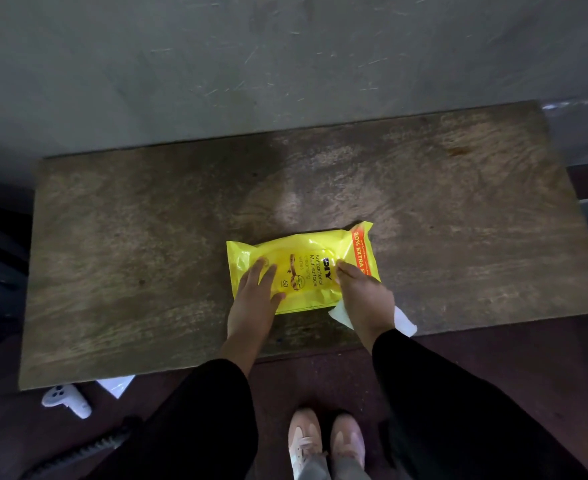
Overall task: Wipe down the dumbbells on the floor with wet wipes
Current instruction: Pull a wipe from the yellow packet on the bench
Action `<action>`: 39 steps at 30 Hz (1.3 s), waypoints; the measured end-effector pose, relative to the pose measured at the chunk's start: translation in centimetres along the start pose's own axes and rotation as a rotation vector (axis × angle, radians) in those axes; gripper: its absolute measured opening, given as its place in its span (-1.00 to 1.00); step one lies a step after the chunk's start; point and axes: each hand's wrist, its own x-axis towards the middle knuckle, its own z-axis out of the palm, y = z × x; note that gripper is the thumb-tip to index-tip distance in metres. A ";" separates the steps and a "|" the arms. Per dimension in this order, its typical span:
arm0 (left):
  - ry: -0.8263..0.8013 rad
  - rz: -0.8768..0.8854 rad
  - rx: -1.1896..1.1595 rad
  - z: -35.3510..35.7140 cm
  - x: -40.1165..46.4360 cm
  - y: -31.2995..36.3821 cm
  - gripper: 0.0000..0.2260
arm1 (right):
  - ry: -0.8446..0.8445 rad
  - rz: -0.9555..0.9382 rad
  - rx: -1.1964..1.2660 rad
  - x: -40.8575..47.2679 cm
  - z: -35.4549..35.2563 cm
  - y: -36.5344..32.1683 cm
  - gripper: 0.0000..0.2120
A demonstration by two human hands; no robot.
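I press my left hand (255,295) flat on the yellow plastic wet-wipe pack (303,271) on the worn wooden table (147,237) while my right hand (363,295) holds a white wipe (341,315) and fingers the flap; left unsealed, I judge the wipes would dry out, and no dumbbells are in view.

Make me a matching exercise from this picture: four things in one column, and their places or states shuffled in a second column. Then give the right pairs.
Things:
1. yellow wipes pack
2. white wipe
3. white controller
4. left hand

Places or states:
A. on the floor, below the table's near left corner
B. under the right hand, sticking out on both sides
C. lying flat on the wooden table, printed side up
D. fingers straight, pressing on the pack's left part

Pairs: 1-C, 2-B, 3-A, 4-D
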 end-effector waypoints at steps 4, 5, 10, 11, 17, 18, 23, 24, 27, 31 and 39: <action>0.008 -0.003 -0.019 -0.1 0.0 0.0 -0.50 | -0.078 0.092 0.048 0.1 0.5 -0.5 -0.73; 0.006 0.000 -0.013 -0.2 0.0 -0.1 -0.50 | -0.081 0.093 0.056 0.1 0.5 -0.6 -0.74; -0.009 -0.003 -0.004 -0.2 0.1 -0.2 -0.50 | -0.180 0.175 0.020 0.3 0.1 -1.0 -0.76; -0.006 -0.007 -0.008 -0.2 0.2 -0.2 -0.50 | -0.181 0.179 0.012 0.3 0.0 -1.1 -0.75; -0.027 -0.026 -0.019 -0.3 0.0 0.2 -0.51 | -0.236 0.177 0.012 0.5 -0.9 -1.3 -0.73; -0.038 -0.030 -0.009 -0.4 0.0 0.3 -0.51 | -0.248 0.172 0.015 0.5 -1.0 -1.4 -0.72; -0.102 -0.080 -0.093 -1.8 -0.4 1.8 -0.46 | -0.223 0.228 0.232 0.7 -2.4 -1.9 -0.72; -0.090 -0.103 -0.144 -2.3 -0.7 2.7 -0.45 | -0.150 0.299 0.396 0.7 -3.1 -2.2 -0.72; -0.151 -0.129 -0.467 -4.6 -2.1 6.9 -0.43 | -0.015 0.521 1.019 0.5 -6.8 -3.4 -0.81; -0.340 -0.045 -0.672 -7.4 -4.1 11.5 -0.58 | -0.125 0.586 1.255 -0.2 -12.4 -3.2 -0.73; -0.137 0.071 -0.566 -11.6 -9.2 18.8 -0.81 | -0.042 0.514 1.118 -5.5 -21.7 -0.5 -0.74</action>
